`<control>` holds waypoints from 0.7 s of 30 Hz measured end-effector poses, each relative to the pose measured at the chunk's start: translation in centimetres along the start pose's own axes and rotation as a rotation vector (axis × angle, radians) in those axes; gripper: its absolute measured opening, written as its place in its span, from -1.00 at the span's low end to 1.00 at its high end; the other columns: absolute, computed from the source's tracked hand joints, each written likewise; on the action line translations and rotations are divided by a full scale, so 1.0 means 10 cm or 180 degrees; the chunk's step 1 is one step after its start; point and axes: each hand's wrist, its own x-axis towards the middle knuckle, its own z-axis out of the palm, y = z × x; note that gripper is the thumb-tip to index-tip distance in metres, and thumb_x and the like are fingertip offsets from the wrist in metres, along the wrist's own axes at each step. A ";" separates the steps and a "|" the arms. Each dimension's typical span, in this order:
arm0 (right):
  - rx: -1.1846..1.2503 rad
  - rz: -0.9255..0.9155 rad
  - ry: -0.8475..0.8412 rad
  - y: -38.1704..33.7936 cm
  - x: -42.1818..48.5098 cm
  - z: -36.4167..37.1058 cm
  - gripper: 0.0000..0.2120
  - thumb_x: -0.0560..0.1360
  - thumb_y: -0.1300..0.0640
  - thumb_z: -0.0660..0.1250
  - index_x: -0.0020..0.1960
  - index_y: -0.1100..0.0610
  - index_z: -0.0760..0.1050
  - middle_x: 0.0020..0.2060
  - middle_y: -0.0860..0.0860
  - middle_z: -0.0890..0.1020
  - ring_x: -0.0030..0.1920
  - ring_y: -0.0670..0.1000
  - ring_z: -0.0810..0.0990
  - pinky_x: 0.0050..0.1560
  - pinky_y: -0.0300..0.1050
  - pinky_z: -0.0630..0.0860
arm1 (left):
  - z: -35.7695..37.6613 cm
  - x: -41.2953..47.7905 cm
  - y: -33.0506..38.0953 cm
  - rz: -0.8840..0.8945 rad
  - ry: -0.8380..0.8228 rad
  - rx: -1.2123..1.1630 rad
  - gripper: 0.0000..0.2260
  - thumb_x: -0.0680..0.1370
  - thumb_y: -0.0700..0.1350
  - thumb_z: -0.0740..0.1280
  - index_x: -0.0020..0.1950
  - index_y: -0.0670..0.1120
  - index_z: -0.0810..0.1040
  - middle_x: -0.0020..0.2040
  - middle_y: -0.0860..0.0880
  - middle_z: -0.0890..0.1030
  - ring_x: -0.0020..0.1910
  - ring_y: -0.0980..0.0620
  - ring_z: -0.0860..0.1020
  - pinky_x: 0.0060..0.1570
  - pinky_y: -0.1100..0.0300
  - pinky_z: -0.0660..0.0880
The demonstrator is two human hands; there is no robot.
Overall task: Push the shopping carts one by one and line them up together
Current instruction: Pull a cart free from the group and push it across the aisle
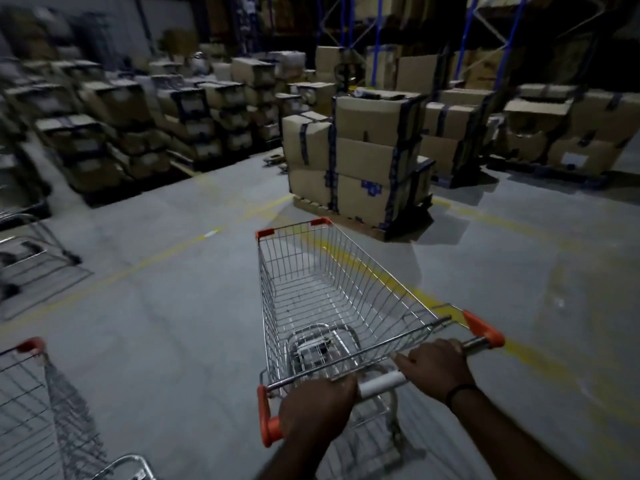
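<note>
On grey warehouse floor [173,323], stacked boxes [363,161]

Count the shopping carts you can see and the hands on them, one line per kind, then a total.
Silver wire shopping carts with orange corner caps: 3 (the one being pushed, one at lower left, one blurred at the left edge)
Bare hands gripping the pushed cart's handle: 2 (left hand, right hand)
Total: 5

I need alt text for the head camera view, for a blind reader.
Both hands, left hand and right hand, grip the handle of an empty shopping cart on a dim warehouse floor. Stacked cardboard boxes stand ahead; another cart is at lower left.
</note>
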 end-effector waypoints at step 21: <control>0.0180 -0.1401 0.0193 -0.99 3.12 -0.31 -0.32 0.48 -0.42 -0.15 -0.14 -0.05 0.63 -0.08 0.01 0.70 0.10 0.03 0.58 0.20 -0.01 0.25 | -0.81 2.04 -1.06 -0.1417 0.0406 -0.0332 -0.58 0.65 0.26 -0.02 0.16 0.12 0.56 0.05 -0.11 0.64 0.08 -0.15 0.60 0.13 -0.07 0.52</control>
